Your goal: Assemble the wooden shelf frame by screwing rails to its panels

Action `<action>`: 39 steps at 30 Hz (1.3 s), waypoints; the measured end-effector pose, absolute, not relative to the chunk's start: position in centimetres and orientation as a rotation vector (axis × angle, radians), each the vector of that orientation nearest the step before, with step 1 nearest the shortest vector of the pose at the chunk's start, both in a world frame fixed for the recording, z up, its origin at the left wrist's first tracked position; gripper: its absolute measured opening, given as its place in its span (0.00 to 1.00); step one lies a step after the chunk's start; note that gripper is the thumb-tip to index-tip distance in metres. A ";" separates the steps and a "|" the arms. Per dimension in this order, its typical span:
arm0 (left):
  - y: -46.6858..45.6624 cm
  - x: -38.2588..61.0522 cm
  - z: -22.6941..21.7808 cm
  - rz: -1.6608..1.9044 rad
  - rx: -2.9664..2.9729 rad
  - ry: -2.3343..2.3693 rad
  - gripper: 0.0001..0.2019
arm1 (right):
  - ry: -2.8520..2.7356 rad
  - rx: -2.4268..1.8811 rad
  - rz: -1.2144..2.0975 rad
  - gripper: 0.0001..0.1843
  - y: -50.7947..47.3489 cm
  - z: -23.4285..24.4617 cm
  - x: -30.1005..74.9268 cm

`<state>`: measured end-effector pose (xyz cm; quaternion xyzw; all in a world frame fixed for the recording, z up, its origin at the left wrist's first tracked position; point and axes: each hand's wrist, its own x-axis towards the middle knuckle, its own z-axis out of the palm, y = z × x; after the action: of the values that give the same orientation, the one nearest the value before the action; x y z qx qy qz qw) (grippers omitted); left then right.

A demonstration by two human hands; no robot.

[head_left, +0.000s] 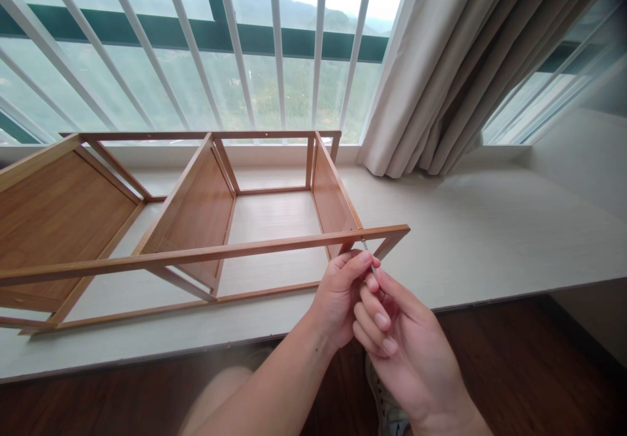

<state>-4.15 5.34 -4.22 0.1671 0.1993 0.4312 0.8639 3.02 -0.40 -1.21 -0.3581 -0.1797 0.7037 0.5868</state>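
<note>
A wooden shelf rack (274, 243) lies on its side on the white window ledge, its panels standing upright between long rails. At the right end of the near rail, a thin metal hex key (365, 248) meets the rail's face, tilted down toward me. My right hand (404, 341) is closed, pinching the key's lower part between thumb and fingers. My left hand (340, 292) is closed around the key from the left, with thumb and forefinger against the shaft just below the rail. The fingers hide the key's lower end.
The white ledge (465, 240) runs along the window and ends in a front edge above the dark wooden floor (509, 351). White window bars (279, 51) stand behind the rack. A beige curtain (431, 77) hangs at the right. A shoe (386, 397) shows below my hands.
</note>
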 end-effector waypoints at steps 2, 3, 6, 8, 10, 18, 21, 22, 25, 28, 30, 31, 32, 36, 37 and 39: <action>5.4 -4.2 -4.1 0.914 0.365 0.424 0.13 | -0.374 -0.785 1.667 0.14 -0.4 -1.1 3.0; 5.3 -4.2 -4.0 0.914 0.370 0.428 0.13 | -0.375 -0.787 1.657 0.14 -0.4 -1.1 2.9; 5.2 -4.1 -4.0 0.897 0.396 0.432 0.13 | -0.443 -0.857 1.559 0.16 -0.6 -1.4 2.9; 5.1 -4.0 -4.1 0.889 0.406 0.422 0.14 | -0.521 -0.931 1.459 0.17 -0.7 -1.7 2.9; 5.1 -3.9 -4.2 0.892 0.391 0.424 0.14 | -0.612 -1.022 1.328 0.17 -0.8 -1.9 3.1; 5.1 -4.0 -4.0 0.906 0.365 0.349 0.13 | -1.039 -1.384 0.692 0.13 -1.0 -2.5 3.7; 5.0 -3.9 -4.2 0.888 0.325 0.350 0.12 | -1.159 -1.482 0.478 0.11 -1.0 -2.4 3.7; 4.9 -3.9 -4.3 0.884 0.308 0.353 0.12 | -1.194 -1.497 0.410 0.10 -1.0 -2.4 3.7; 4.8 -3.9 -4.4 0.902 0.264 0.354 0.11 | -1.279 -1.509 0.234 0.08 -0.9 -2.3 3.8; 4.8 -3.9 -4.3 0.913 0.247 0.330 0.10 | -1.319 -1.519 0.152 0.06 -0.9 -2.3 3.8; 4.7 -3.9 -4.3 0.909 0.255 0.317 0.09 | -1.296 -1.512 0.233 0.07 -0.9 -2.3 3.7; 4.7 -3.9 -4.3 0.902 0.270 0.309 0.10 | -1.255 -1.499 0.330 0.08 -0.9 -2.3 3.7; 4.8 -3.9 -4.4 0.894 0.295 0.302 0.10 | -1.190 -1.472 0.456 0.09 -0.8 -2.3 3.7; 5.0 -3.9 -4.5 0.861 0.380 0.328 0.13 | -0.794 -1.208 1.105 0.15 -0.6 -2.1 3.4; 5.0 -4.0 -4.4 0.865 0.376 0.350 0.13 | -0.695 -1.113 1.269 0.15 -0.5 -2.0 3.3; 5.2 -4.1 -4.3 0.885 0.347 0.393 0.13 | -0.524 -0.930 1.539 0.16 -0.5 -1.7 3.2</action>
<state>-4.09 5.17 -4.30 0.1659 0.1878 0.4233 0.8707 3.20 -0.46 -1.70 -0.3998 -0.2255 0.6618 0.5927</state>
